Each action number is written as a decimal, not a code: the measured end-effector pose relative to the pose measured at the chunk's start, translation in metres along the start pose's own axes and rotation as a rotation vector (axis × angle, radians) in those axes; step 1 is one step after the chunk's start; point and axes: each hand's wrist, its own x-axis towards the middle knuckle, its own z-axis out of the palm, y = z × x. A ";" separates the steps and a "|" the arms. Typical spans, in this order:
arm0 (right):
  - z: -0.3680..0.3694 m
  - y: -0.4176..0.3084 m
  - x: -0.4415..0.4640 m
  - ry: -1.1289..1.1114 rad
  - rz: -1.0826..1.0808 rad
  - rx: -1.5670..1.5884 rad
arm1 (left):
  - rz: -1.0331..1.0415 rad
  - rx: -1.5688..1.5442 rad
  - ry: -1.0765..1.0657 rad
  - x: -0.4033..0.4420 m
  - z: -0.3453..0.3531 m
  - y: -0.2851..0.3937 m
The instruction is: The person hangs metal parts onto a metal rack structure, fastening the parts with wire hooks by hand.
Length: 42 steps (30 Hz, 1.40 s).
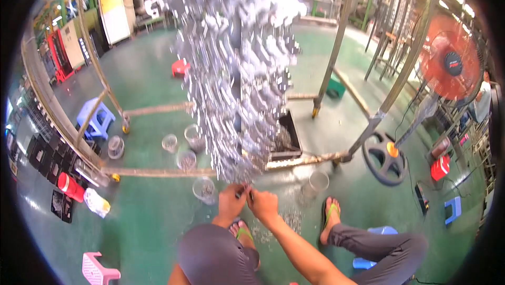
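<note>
A tall hanging cluster of shiny metal parts (239, 85) fills the middle of the view, packed around an upright dark pole. Right at its lower tip, my left hand (230, 202) and my right hand (263, 204) meet, thumbs and fingers pinched close together. Whatever is between the fingers is too small and blurred to name. Just left of my left hand stands a clear tub (204, 189) with small metal pieces inside. Many small pieces (268, 227) lie scattered on the green floor below my hands.
A metal frame on casters (152, 172) surrounds the cluster. Behind it are more clear tubs (186, 160) and a black crate (292, 152) of parts. Another clear tub (319, 181) stands right of my hands. A big red fan (447, 59) stands at right, a pink stool (97, 269) lower left.
</note>
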 end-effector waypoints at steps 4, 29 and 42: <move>-0.051 0.001 0.014 -0.300 0.016 -0.033 | 0.011 -0.079 0.013 0.008 -0.001 0.004; -0.129 0.067 0.034 -0.459 0.145 0.090 | 0.216 0.220 -0.126 0.029 0.016 -0.050; 0.027 0.228 -0.127 -0.615 0.476 0.065 | -0.023 -0.123 0.032 0.013 0.008 -0.036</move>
